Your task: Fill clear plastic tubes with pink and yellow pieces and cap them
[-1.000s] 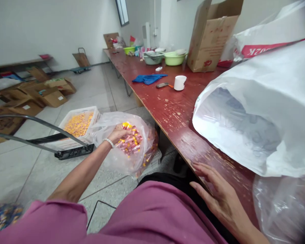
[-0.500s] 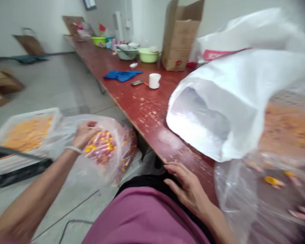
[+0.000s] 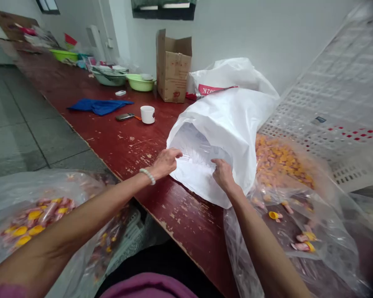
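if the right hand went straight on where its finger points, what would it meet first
Probably the clear plastic items inside the open white plastic sack: the bare right hand points into its mouth. Depth in there is unclear, so the sack's inner wall might come first.

A long table (image 3: 182, 221) with a red top runs from the near right to the far left, its paint scuffed pale near the front edge. A white sack (image 3: 233, 111) lies on it, open mouth toward the front. To the sack's right spreads clear plastic (image 3: 335, 236) with small yellow-capped pieces (image 3: 275, 215). Left of the sack stand a white mug (image 3: 147, 115), a dark device (image 3: 124, 117) just beside it, and a blue cloth (image 3: 101, 106). Farther back sit a cardboard box (image 3: 175, 76), a pale green basin (image 3: 139, 84) and a grey-green basin (image 3: 110, 78).
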Motion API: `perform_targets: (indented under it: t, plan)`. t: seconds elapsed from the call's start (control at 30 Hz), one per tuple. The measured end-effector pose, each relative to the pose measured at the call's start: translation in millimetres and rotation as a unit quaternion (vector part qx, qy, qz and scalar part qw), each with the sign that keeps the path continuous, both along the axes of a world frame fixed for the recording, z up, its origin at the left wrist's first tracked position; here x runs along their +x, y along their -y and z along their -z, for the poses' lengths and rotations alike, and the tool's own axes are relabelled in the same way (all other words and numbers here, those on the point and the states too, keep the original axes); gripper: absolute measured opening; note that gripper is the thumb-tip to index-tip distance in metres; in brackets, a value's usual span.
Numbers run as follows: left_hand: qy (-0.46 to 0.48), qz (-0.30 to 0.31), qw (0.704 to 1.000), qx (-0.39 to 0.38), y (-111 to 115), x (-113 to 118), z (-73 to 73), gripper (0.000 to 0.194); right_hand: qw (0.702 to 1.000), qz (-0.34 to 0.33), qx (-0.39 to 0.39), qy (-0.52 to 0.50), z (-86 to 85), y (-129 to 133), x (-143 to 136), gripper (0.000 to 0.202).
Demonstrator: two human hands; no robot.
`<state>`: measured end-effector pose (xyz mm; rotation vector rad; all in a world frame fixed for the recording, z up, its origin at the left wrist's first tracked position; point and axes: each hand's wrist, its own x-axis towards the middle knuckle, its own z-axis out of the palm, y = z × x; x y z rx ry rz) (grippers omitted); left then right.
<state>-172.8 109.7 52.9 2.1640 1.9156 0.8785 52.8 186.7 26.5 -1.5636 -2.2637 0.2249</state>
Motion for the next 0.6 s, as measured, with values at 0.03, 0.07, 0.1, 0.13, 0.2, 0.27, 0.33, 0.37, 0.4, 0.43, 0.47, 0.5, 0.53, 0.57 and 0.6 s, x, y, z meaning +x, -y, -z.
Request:
perform_targets:
  t: [0.03,0.07,0.1,0.13,0.2,0.27,0.33,0.37,0.4,0.43,0.47,0.5,0.53,0.57,0.6]
  plan:
    - [-0.017,-0.006,1.0,-0.011,-19,6,5.1,0.039,1.0,0.024,-0.002,0.005,0.4,-11,-1,0.046]
    - [-0.027,-0.013,0.999,-0.02,-37,12,9.6,0.041,0.999,0.05,-0.006,0.01,0.8,-21,-2,0.045]
    - [-0.029,-0.019,0.999,-0.027,-52,18,13.2,0.04,0.997,0.074,-0.012,0.016,1.3,-29,-2,0.044]
    - [-0.027,-0.025,0.999,-0.034,-65,24,16.0,0.039,0.995,0.096,-0.02,0.023,1.9,-36,-3,0.043]
    - [-0.027,-0.043,0.997,-0.054,-88,38,19.4,0.036,0.99,0.129,-0.041,0.038,3.4,-48,-4,0.041]
    - [-0.027,-0.067,0.994,-0.082,-105,51,21.4,0.034,0.986,0.146,-0.063,0.055,4.7,-57,-4,0.041]
    - [-0.03,-0.083,0.989,-0.115,-119,62,23.1,0.031,0.984,0.146,-0.077,0.072,5.2,-63,-5,0.041]
    - [-0.033,-0.085,0.987,-0.129,-125,66,24.2,0.031,0.984,0.139,-0.08,0.08,5.2,-64,-5,0.041]
    - [-0.037,-0.084,0.986,-0.14,-129,68,25.2,0.031,0.985,0.128,-0.081,0.087,5.0,-65,-6,0.042]
    - [-0.041,-0.078,0.985,-0.149,-133,70,26.3,0.032,0.986,0.112,-0.079,0.093,4.8,-65,-5,0.042]
    - [-0.046,-0.071,0.984,-0.155,-135,71,27.2,0.034,0.988,0.091,-0.074,0.099,4.7,-65,-5,0.043]
    - [-0.052,-0.065,0.984,-0.159,-137,70,28.1,0.037,0.99,0.068,-0.068,0.103,4.7,-65,-4,0.044]
    - [-0.057,-0.06,0.983,-0.163,-138,69,28.7,0.039,0.991,0.045,-0.063,0.106,4.9,-65,-4,0.046]
    - [-0.062,-0.057,0.982,-0.167,-138,68,29.1,0.041,0.992,0.019,-0.054,0.11,5.4,-65,-3,0.048]
    - [-0.066,-0.054,0.982,-0.171,-139,67,29.4,0.042,0.992,-0.009,-0.043,0.115,5.9,-66,-2,0.051]
